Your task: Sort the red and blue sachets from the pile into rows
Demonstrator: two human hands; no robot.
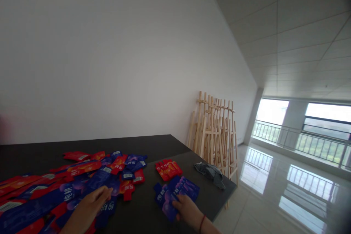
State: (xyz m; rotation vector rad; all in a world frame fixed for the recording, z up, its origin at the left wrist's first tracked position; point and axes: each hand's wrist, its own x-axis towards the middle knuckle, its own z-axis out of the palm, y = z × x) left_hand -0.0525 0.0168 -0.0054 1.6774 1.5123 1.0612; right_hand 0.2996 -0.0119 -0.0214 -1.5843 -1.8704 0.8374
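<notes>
My left hand (91, 204) is over the near part of a heap of flat blue and red printed packets (67, 192). Its fingers are curled and pressed together, close to a blue packet (115, 186); whether they pinch anything is hard to make out. Farther right, my right hand (189, 210) grips a fanned group of blue packets (167, 204) with purple round shapes and white lettering, low over the table or on it. Just beyond that hand, a small fanned group of red packets (168, 169) lies apart from the heap.
A dark table (148, 142) carries everything. Near its right edge lies a crumpled grey cloth (210, 174). Wooden easels (214, 131) lean together beyond that edge, along a plain wall (109, 62). Shiny floor tiles (263, 190) stretch toward railed windows at the right.
</notes>
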